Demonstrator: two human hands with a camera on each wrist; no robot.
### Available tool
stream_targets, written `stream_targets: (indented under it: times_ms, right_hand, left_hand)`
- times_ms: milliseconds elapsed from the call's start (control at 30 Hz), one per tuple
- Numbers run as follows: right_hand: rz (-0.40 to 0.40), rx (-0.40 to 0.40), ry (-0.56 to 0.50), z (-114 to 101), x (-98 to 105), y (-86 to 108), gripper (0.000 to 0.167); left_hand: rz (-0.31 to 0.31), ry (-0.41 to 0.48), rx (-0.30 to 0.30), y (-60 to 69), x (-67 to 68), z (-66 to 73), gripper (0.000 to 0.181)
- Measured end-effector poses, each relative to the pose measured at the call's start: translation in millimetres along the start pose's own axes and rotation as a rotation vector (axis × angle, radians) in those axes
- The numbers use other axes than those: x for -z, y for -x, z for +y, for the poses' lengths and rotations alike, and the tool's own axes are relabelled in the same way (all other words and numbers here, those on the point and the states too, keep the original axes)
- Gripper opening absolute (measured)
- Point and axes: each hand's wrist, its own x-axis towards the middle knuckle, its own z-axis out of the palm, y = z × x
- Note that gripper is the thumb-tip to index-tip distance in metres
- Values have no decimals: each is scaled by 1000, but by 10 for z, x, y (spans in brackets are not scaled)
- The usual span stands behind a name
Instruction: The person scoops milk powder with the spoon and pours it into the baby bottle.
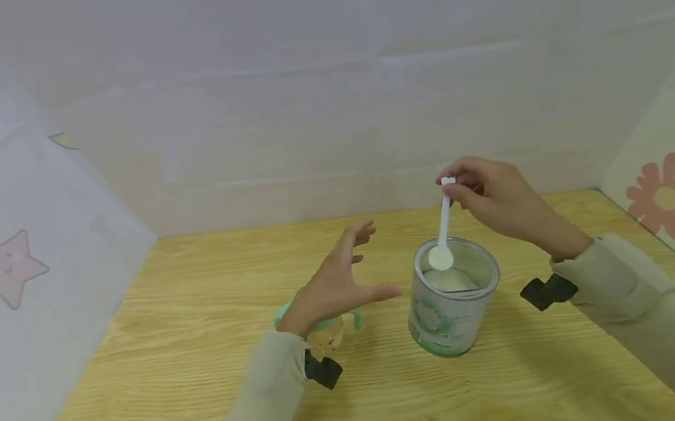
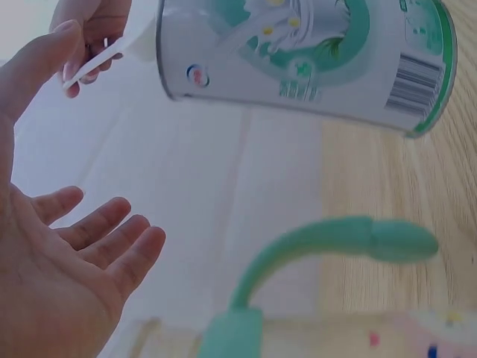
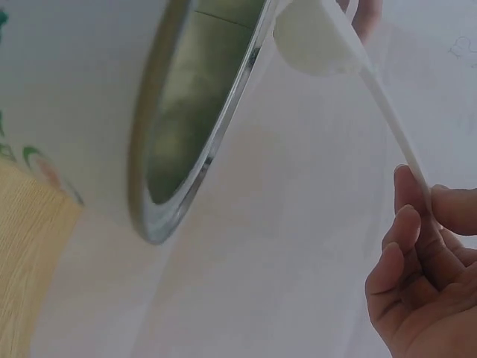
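Observation:
My right hand (image 1: 495, 204) pinches the end of a white scoop's handle (image 1: 444, 219); the scoop's bowl (image 1: 441, 257), filled level with pale powder, is over the mouth of an open can (image 1: 450, 318). More powder (image 1: 451, 279) lies inside the can. In the right wrist view, thumb and fingertips meet on the scoop handle (image 3: 395, 123). My left hand (image 1: 332, 285) is held in the air left of the can, fingers spread and holding nothing. Below it, partly hidden by the wrist, stands a cup with a green lid (image 1: 281, 315); its green spout or handle (image 2: 320, 242) shows in the left wrist view.
Both things stand on a wooden table (image 1: 160, 386). A pale sheet (image 1: 306, 97) rises behind the table, with side sheets printed with a pink star (image 1: 4, 269) on the left and a red flower (image 1: 673, 197) on the right.

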Motion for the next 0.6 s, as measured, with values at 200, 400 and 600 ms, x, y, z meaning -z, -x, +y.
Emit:
stream_targets:
  times_ms: [200,400,600]
  right_hand:
    - [-23,-8,-16,-84,-71,-66,15]
    - [-41,-13,-20,-181,-146,-136,16]
    - [-62,-23,-47,-275,-218,-197,15]
  left_hand:
    - [30,-10,46,136,160,-80,96]
    - [28,-16,78,254,280,-178,99]
    - [11,-11,94,364,352,-284,101]
